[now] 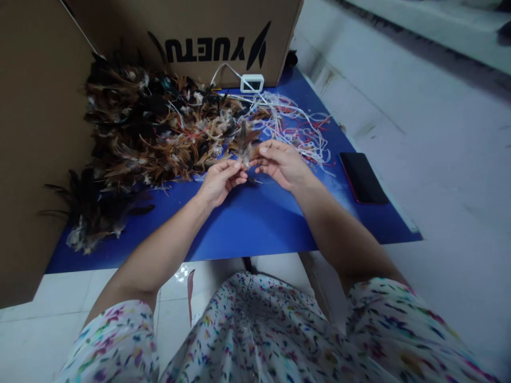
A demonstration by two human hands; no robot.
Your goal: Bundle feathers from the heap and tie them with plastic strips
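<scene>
Between my hands is a small bunch of brown and dark feathers (244, 141), its tips pointing away from me. My left hand (222, 181) pinches the pale base of the bunch between thumb and fingertips. From the right, my right hand (281, 164) closes thumb and finger on the feathers' brown side. Both hands hover just over the blue table (255, 223). Behind and to the left lies a large heap of brown and black feathers (155, 127), close to my left hand. A tangle of white and red strings (295, 119) lies beyond my right hand.
A cardboard box (215, 26) with printed lettering stands at the back, and another cardboard panel (35, 133) rises at the left. A small white display device (252, 83) sits by the box. At right lies a phone (363, 178); a separate dark feather bunch (98, 213) is at left.
</scene>
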